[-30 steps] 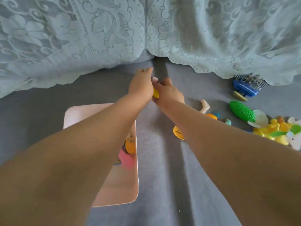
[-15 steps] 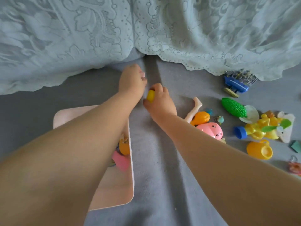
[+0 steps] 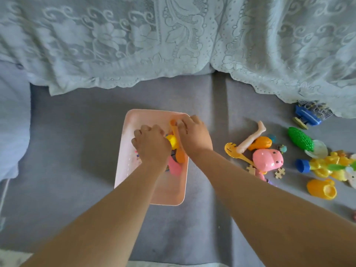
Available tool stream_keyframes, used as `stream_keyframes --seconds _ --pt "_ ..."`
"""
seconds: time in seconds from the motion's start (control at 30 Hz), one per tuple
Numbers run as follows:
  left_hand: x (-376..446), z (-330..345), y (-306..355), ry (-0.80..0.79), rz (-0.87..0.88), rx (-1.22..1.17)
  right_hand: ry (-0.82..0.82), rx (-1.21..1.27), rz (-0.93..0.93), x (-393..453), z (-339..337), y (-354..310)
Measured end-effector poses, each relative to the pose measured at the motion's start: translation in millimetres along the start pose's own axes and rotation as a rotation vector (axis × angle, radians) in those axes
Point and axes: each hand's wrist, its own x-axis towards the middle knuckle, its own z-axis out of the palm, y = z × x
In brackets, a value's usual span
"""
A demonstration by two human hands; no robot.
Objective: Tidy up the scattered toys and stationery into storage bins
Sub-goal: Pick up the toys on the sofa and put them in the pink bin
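Note:
A pink storage bin (image 3: 154, 191) lies on the grey sofa seat, and both my hands are over it. My right hand (image 3: 194, 137) is over the bin's far right corner and holds a small yellow toy (image 3: 172, 142) at its thumb side. My left hand (image 3: 150, 145) is curled over the bin's middle, and its fingertips are hidden. In the bin lie an orange spoon (image 3: 180, 156) and a pink toy (image 3: 174, 167). To the right on the seat are a pink pig toy (image 3: 267, 158), a yellow slotted spoon (image 3: 231, 149) and a doll leg (image 3: 250, 139).
More toys lie at the right: a green corn cob (image 3: 300, 140), a blue comb toy (image 3: 308, 116), an orange cup (image 3: 321, 189), a blue cap (image 3: 302, 165), a yellow heap (image 3: 327, 166) and puzzle pieces (image 3: 280, 173). A lace cover (image 3: 173, 45) drapes the backrest.
Both hands have drawn back from the seat's seam near the backrest to above the pink bin, the right one carrying the yellow toy. The camera view has shifted left.

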Motion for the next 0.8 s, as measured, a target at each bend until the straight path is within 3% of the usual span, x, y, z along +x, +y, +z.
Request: stream_keyframes --seconds 0.17,0.47,0.67,0.8 --pt "-34.1 26.7 27.2 -0.139 0.220 -0.126 0.108 -0.036 0.071 -9.5 -6.2 27.9" --pt "-65.3 39.6 78.6 -0.257 0.166 -0.149 0.135 -0.371 0.098 -19.2 -66.4 111.1" --pt "-91.0 59.0 136.7 -0.202 0.230 -0.019 -0.092 -0.620 0.047 -17.1 -104.3 158.9" --pt "-103.9 71.3 153.6 -0.119 0.204 -0.026 -0.137 -0.702 0.000 -11.6 -117.9 174.6"
